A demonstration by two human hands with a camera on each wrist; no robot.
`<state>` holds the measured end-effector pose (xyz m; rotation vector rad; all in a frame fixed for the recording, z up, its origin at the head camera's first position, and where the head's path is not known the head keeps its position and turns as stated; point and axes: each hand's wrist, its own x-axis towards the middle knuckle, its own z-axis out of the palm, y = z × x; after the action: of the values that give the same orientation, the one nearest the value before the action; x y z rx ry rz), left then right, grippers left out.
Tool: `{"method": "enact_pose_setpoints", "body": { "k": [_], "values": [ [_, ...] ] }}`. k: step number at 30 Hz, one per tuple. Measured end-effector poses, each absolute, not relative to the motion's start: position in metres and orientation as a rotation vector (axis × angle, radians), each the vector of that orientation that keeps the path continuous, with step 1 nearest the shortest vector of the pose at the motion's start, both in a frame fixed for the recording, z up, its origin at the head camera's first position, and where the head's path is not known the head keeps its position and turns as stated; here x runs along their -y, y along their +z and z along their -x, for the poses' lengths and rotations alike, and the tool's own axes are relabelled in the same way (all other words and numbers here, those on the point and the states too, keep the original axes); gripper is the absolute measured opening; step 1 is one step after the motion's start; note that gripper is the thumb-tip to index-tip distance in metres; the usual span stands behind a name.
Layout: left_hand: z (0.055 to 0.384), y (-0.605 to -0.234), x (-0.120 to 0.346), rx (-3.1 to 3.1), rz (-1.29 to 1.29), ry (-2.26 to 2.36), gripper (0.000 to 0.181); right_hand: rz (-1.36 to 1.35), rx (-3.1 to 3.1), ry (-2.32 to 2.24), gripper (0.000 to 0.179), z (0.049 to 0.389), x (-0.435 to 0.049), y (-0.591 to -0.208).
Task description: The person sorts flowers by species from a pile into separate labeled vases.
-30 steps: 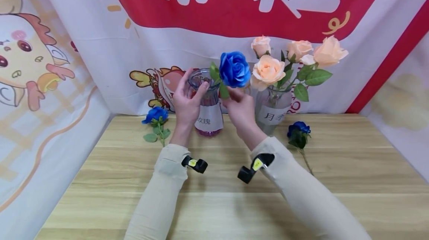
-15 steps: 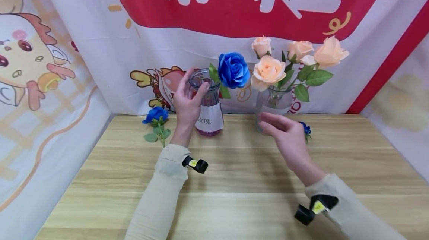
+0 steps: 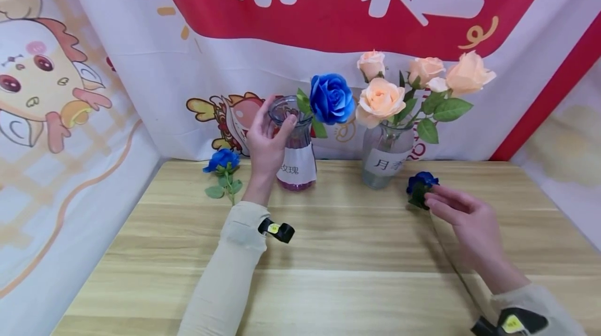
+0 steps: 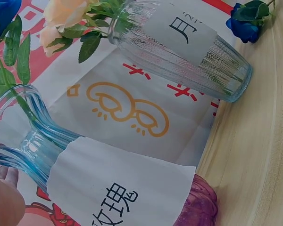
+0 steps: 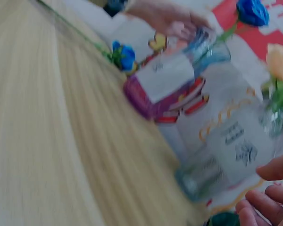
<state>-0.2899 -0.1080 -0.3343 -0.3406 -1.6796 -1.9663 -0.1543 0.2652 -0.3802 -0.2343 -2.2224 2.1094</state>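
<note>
My left hand (image 3: 266, 151) grips the neck of a glass vase (image 3: 298, 187) with a purple base and a white paper label. One blue rose (image 3: 332, 99) stands in it, its bloom leaning right past the rim. At the right, my right hand (image 3: 474, 224) is at the bloom of another blue rose (image 3: 419, 186) lying on the table, fingers loosely bent and the fingertips overlapping its green leaves. In the right wrist view the thumb and fingers (image 5: 269, 202) are spread apart, with a bit of the dark green flower base below them.
A clear labelled vase (image 3: 375, 178) with several peach roses (image 3: 381, 98) stands between the hands, near the back. A third blue rose (image 3: 223, 160) lies left of my left arm. The wooden table (image 3: 343, 252) meets a printed cloth backdrop (image 3: 197, 70).
My right hand has left the blue rose in the vase and moved right and nearer, past the clear vase, to the rose lying on the table. My left hand stays on the vase neck.
</note>
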Motion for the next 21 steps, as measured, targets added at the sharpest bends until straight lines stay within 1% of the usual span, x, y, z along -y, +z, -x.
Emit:
{"method": "enact_pose_setpoints", "body": {
  "k": [4,7,14,21],
  "values": [
    [0.29,-0.335,0.11,1.674,0.352,-1.98,0.066,0.337,2.419,1.921,0.063,0.157,-0.281,-0.394],
    [0.29,-0.335,0.111,1.685,0.348,-1.964,0.066,0.388,2.525,1.81,0.069,0.159,-0.288,-0.401],
    [0.289,-0.334,0.112,1.694,0.329,-1.932,0.065,0.391,2.733,1.68,0.072,0.163,-0.298,-0.413],
    [0.289,-0.335,0.111,1.711,0.31,-1.952,0.064,0.52,2.854,1.522,0.073,0.168,-0.301,-0.42]
  ]
}}
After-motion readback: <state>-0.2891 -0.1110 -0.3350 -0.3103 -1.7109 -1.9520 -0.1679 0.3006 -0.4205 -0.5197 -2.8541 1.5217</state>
